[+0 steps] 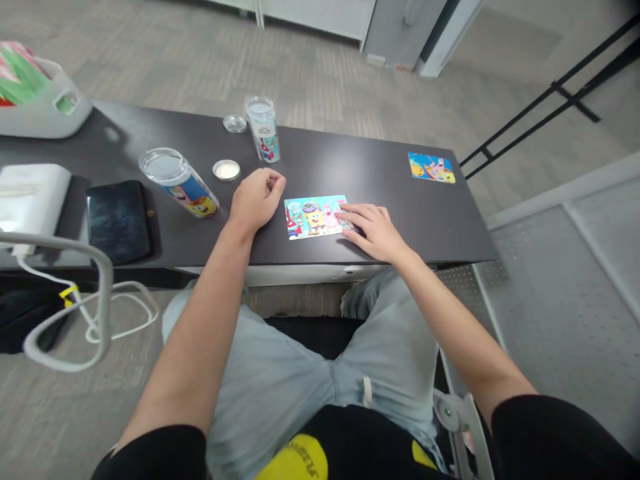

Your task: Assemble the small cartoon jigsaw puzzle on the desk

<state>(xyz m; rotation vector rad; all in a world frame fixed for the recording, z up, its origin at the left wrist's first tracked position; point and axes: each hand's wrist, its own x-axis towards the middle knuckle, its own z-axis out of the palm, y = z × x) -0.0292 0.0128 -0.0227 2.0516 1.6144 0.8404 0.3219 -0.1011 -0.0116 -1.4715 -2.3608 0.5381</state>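
Someone's black cloth shirt with yellow print (370, 447) is nearest. Their left hand (254, 199) is loosely curled; I can't tell if it holds anything. Beside it, a flat blue cartoon card (315, 217) lies on the smooth black table (425, 220). The right hand (376, 233), fingers a bit spread, seems to steady it. Lifting would need fingertips under its edge. The table's front is close; open room lies right.

Grey carpet (165, 60), white cabinet (320, 15) and dark desk (350, 163) suggest an office.
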